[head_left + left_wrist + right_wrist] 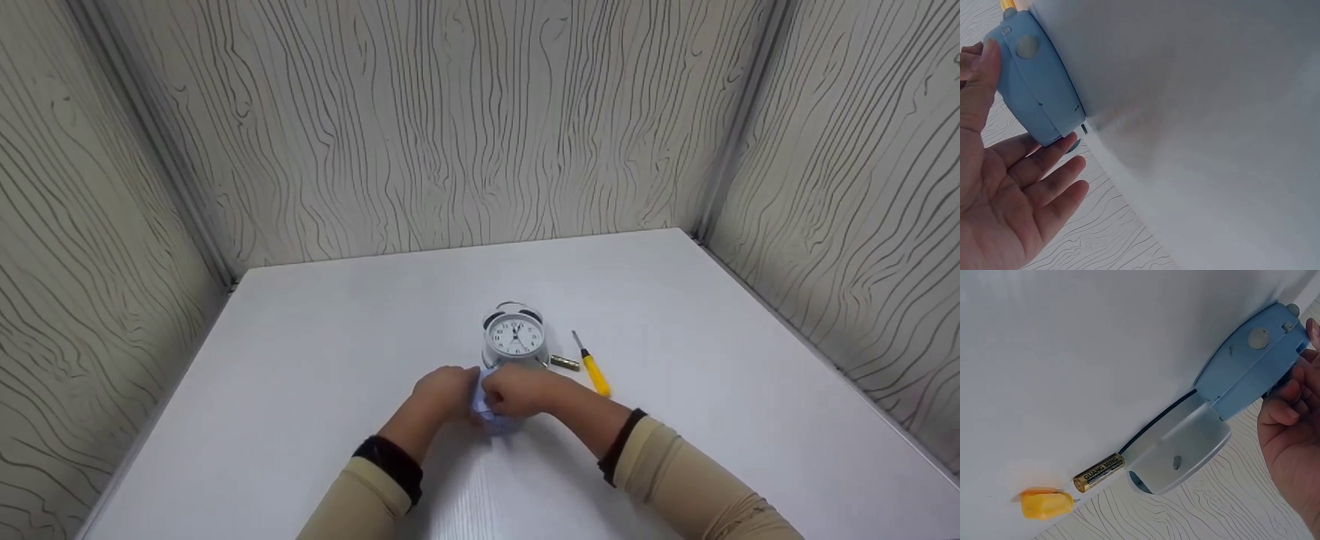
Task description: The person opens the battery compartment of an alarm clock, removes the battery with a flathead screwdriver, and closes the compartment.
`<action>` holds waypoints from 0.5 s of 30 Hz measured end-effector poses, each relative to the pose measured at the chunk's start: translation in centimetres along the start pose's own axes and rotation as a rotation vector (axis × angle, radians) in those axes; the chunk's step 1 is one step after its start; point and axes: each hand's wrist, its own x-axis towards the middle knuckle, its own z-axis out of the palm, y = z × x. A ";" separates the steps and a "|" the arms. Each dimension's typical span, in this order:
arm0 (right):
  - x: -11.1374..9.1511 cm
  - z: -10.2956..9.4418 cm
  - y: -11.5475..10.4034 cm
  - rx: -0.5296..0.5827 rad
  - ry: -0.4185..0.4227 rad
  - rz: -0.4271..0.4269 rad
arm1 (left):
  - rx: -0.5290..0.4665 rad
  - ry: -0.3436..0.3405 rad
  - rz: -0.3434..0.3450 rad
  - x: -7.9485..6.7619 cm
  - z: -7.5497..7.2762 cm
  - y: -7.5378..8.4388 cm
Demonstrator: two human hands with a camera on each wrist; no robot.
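Head view, read from left to right, is showing first the left hand (444,391), which is reaching in from a tan sleeve (349,499) with a dark cuff (390,461). This hand is grasping the blue case (1039,84): in the left wrist view the thumb is pressing on one side, while the other visible fingers are extending below, near its lower end. A pale round disc (1027,46) is showing on the case. The blue case is sitting between the two hands, on the person's side of the white alarm clock.

Next, the right hand (519,390) is curling its fingers against the blue case; whether it is pinching a part cannot be told, as the contact is partly hidden.

Beyond this hand, the white alarm clock (515,337) is resting on the table (337,315) with its dial facing the person. Contact between clock and case cannot be confirmed.

Just right of the clock, a gold-and-black battery (1099,472) is lying on its side, displaying the print "GUANG MING". Farthest right, a screwdriver (595,373) is lying near the battery, its yellow handle pointing toward the person and its shaft pointing away.
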 end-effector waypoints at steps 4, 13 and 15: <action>0.0 -0.3 0.0 0.001 -0.022 0.012 | -0.029 -0.022 -0.033 0.1 0.1 0.0; 0.0 -0.7 -0.2 -0.023 -0.028 0.009 | -0.028 0.010 -0.012 0.0 0.2 -0.1; 0.0 -0.8 -0.2 -0.005 -0.039 0.018 | -0.027 0.000 -0.016 0.1 0.2 -0.1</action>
